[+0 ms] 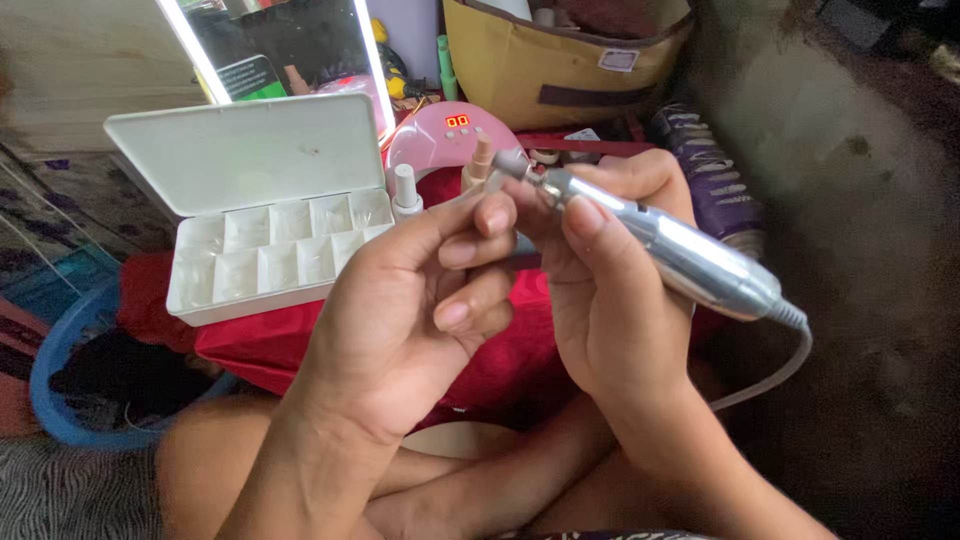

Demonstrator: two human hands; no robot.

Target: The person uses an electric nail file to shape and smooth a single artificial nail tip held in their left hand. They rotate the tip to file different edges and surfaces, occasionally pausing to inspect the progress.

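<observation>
Head view: right hand [610,290] grips the silver nail drill [680,255]; left hand [420,300] pinches a small nail tip [484,160] before the pink lamp [450,135]. Steady both hands together, touching lightly.

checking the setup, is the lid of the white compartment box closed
No, the white compartment box has its lid swung up and back, leaving the rows of compartments exposed.
</observation>
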